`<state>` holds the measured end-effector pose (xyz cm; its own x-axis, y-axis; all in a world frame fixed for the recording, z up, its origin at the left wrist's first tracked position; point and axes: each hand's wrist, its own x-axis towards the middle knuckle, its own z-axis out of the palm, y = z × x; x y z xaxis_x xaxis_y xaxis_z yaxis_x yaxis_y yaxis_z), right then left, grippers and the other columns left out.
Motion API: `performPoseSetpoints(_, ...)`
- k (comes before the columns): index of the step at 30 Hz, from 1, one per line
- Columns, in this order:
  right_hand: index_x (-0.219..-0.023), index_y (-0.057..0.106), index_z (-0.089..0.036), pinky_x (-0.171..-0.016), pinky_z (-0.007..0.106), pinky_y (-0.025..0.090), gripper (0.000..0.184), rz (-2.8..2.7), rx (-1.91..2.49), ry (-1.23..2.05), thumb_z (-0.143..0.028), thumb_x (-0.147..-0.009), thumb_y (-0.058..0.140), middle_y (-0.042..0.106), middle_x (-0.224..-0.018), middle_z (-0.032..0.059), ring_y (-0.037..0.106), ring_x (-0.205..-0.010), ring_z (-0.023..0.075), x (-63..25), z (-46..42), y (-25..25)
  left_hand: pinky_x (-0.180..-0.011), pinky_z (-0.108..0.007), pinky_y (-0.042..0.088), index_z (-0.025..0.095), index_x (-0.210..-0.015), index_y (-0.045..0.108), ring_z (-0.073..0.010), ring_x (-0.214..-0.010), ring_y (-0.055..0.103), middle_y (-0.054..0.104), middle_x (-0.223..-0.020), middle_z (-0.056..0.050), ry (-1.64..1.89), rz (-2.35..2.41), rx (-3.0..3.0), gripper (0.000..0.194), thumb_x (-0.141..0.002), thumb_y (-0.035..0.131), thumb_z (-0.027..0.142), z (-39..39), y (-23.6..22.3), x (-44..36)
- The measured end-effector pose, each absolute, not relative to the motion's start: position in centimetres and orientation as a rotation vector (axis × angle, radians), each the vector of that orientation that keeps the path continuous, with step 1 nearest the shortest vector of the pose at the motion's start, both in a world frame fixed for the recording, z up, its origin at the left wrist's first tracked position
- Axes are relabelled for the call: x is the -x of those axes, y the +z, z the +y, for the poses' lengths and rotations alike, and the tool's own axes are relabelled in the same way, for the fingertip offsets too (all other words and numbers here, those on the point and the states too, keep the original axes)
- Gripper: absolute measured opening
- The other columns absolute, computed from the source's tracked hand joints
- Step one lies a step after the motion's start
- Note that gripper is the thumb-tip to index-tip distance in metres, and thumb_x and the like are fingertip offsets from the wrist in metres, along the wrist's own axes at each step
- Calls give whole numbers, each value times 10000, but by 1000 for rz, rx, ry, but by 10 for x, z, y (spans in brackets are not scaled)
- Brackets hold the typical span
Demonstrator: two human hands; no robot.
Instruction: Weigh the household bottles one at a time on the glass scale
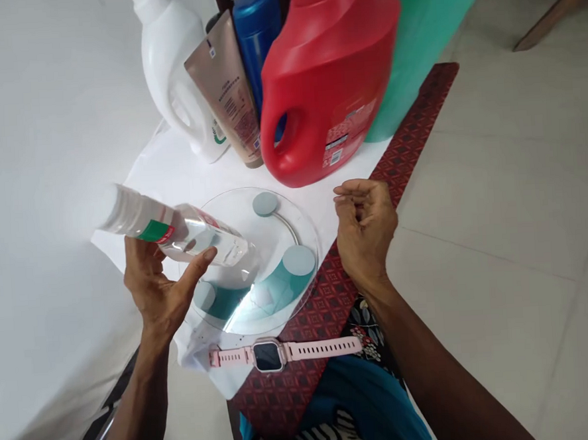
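Observation:
My left hand (161, 288) grips a clear bottle (205, 235) with a white cap and a green and red label. The bottle is tilted, its cap end toward the upper left and its base over a round glass disc (238, 203). Grey round pads and a teal section show on the disc, which looks like a weighing scale. To the right of the disc, my right hand (367, 232) is loosely curled, thumb against the fingers, and nothing shows in it. A pink-strapped smartwatch (267, 356) lies in front of the disc.
Behind the disc stand a white jug-like bottle (172, 61), a brown tube (229, 94), a blue bottle (257, 33) and a large red detergent bottle (332, 78). A green object (413, 47) is beside them. The white surface has a red patterned edge (413, 133); tiled floor lies right.

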<state>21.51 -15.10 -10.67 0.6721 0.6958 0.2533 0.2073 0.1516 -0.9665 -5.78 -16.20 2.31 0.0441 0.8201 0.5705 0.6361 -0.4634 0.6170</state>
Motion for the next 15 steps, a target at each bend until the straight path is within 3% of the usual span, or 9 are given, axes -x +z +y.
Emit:
performPoseSetpoints(4, -1091, 644, -250, -808, 404, 598, 186, -821, 1442, 386, -315, -917, 626, 807, -1117, 70, 758, -982, 232, -215, -150, -109, -811, -442, 688, 276, -1320, 656, -292, -1047, 772, 732, -1162, -62, 1288, 1561, -2198, 682, -781, 1007, 504, -168, 5, 69)
performPoseSetpoints(10, -1067, 638, -249, -788, 381, 596, 173, -813, 1435, 376, -286, -901, 606, 804, -1079, 51, 778, -965, 217, -214, -149, -112, -742, -368, 637, 261, -1238, 652, -236, -955, 714, 666, -1071, -23, 1330, 1531, -2369, 636, -800, 988, 578, -166, -5, 65)
performPoseSetpoints(15, -1054, 631, -259, -818, 403, 598, 155, -834, 1468, 359, -264, -906, 588, 802, -1057, 36, 776, -939, 213, -214, -148, -114, -807, -422, 637, 261, -1279, 637, -279, -1021, 710, 647, -1115, -50, 1275, 1590, -2372, 728, -794, 954, 703, -166, -7, 63)
